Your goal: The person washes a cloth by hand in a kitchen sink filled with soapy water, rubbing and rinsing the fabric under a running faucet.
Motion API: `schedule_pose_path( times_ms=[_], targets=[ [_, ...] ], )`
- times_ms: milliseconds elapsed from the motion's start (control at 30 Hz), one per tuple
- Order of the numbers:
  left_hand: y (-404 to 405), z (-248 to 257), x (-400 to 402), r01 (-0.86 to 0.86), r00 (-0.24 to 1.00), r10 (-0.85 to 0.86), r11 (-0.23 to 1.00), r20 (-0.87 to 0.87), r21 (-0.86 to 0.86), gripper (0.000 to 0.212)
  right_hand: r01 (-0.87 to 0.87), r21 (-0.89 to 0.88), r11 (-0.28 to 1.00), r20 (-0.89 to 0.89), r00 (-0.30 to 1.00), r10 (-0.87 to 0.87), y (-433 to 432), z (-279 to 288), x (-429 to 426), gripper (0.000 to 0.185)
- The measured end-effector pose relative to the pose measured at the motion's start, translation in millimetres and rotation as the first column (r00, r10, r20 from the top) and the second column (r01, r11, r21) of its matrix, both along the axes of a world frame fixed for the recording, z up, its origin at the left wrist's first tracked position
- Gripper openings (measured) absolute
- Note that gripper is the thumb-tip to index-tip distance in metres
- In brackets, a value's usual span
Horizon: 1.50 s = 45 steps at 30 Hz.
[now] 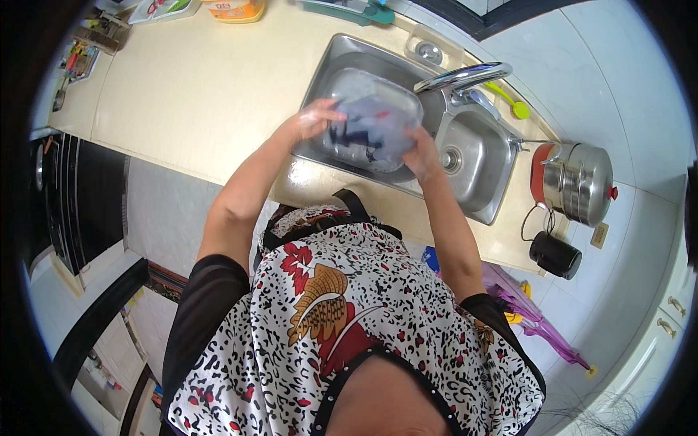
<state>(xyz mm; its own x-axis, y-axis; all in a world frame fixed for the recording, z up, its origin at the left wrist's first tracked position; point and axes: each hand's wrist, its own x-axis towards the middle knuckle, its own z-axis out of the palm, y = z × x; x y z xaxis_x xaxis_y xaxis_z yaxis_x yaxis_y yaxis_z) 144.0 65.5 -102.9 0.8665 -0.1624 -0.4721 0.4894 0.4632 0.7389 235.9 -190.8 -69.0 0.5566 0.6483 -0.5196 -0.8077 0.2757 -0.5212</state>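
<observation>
A wet, blurred cloth [381, 122], grey-blue with dark and red patches, spans the gap between my hands over the larger bowl of a steel sink [322, 82]. My left hand [316, 119] pinches its left edge with fingers and thumb. At its lower right edge, my right hand [421, 155] grips it, the fingertips partly hidden by the cloth. Below the cloth lies a translucent plastic basin [403, 98], holding what looks like water and something dark. The chrome faucet [463, 76] arches above the right side of this bowl.
Right of the basin is a smaller sink bowl [471, 158] with a drain. A lime-green brush [518, 109] lies behind it. A steel steamer pot [583, 182] and a black appliance [555, 255] stand at the right. Along the counter's back are a yellow-orange container [234, 10] and a green tray [349, 12].
</observation>
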Motion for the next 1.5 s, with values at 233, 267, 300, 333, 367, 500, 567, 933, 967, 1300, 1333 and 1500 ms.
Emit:
schedule_pose_path(
  times_ms=[233,267,300,333,367,500,567,933,967,1300,1333,1500],
  targets=[
    [-40.2,31.2,26.4,-0.42,0.905,0.42,0.907,-0.061,0.017,0.037,0.038,-0.013,0.999,-0.212,0.976,-0.04,19.2,-2.5,0.2,0.033],
    [-50.5,22.2,29.3,-0.382,0.92,0.391,0.905,-0.012,0.185,0.034,0.026,-0.172,0.985,-0.223,0.973,-0.065,26.2,-3.5,-2.1,0.031],
    [-62.3,12.3,30.3,-0.348,0.932,0.362,0.871,0.029,0.347,0.031,0.015,-0.173,0.985,-0.224,0.973,-0.054,34.3,-9.9,-5.4,0.031],
    [-87.5,20.3,33.4,-0.361,0.932,0.279,0.784,0.232,0.505,0.027,0.019,-0.216,0.976,-0.219,0.973,-0.068,37.4,-25.7,-5.7,0.029],
    [-115.4,36.1,31.3,-0.398,0.9,0.149,0.664,0.409,0.633,0.024,0.028,-0.259,0.965,-0.214,0.973,-0.085,35.8,-49.7,-2.1,0.027],
    [-137.6,57.8,28.8,-0.519,0.682,-0.33,0.409,0.652,0.75,0.03,0.052,0.078,0.996,0.003,0.999,-0.053,42.4,-98.0,-6.7,0.027],
    [-106.0,20.4,37.7,-0.291,0.956,0.025,0.221,0.293,0.931,0.037,0.08,-0.078,0.994,-0.183,0.979,-0.094,80.2,-50.8,-21.5,0.029],
    [-82.8,-17.8,37.7,-0.286,0.953,-0.059,0.134,0.296,0.949,0.04,-0.04,0.036,0.999,-0.41,0.911,0.051,68.7,-62.9,-31.7,0.042],
    [-62.4,-8.3,40.0,-0.086,0.986,-0.108,0.299,0.123,0.95,0.04,-0.077,0.058,0.995,-0.464,0.881,0.095,70.2,-36.0,-34.5,0.035],
    [9.6,10.8,29.0,0.575,0.714,-0.699,0.554,-0.039,0.602,0.048,-0.334,-0.253,0.908,0.133,0.917,0.375,19.0,55.9,7.5,0.026],
    [12.0,11.5,28.8,0.647,0.641,-0.751,0.421,-0.155,0.636,0.047,-0.283,-0.089,0.955,-0.129,0.954,0.271,12.3,41.0,16.1,0.026],
    [44.7,7.3,22.0,0.733,0.645,-0.678,0.416,-0.353,0.539,0.042,-0.059,0.069,0.996,-0.415,0.906,0.083,-20.2,16.1,45.3,0.029]
  ],
)
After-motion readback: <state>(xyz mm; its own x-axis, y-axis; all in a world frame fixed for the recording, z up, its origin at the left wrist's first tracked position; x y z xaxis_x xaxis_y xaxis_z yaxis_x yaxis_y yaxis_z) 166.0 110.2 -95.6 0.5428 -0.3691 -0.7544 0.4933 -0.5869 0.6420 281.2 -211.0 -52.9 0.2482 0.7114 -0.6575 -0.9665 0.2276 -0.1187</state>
